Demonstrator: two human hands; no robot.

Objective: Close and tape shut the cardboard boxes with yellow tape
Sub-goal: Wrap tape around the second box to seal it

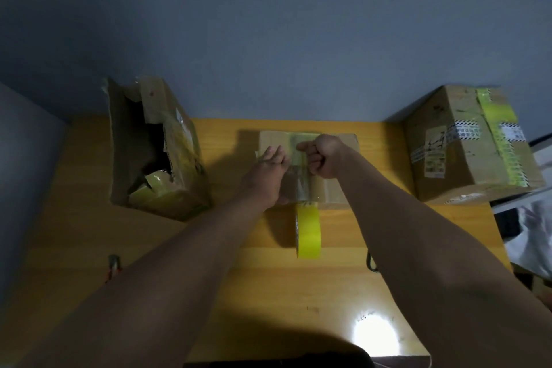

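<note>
A small flat cardboard box [346, 143] lies at the middle back of the wooden table, with a strip of yellow tape [298, 146] running over its top toward me. My left hand [268, 170] lies flat on the box's left part beside the strip. My right hand [324, 155] is curled into a fist on the strip, thumb pressing the tape down. The yellow tape roll [309, 231] stands on edge just in front of the box, still joined to the strip.
A torn, open cardboard box [155, 146] with yellow tape on it stands at the back left. A larger closed box [466, 143] with yellow tape stands at the back right. Scissors handles [113, 267] show at the left, a dark object [372, 263] by my right forearm. Wooden table [268, 293].
</note>
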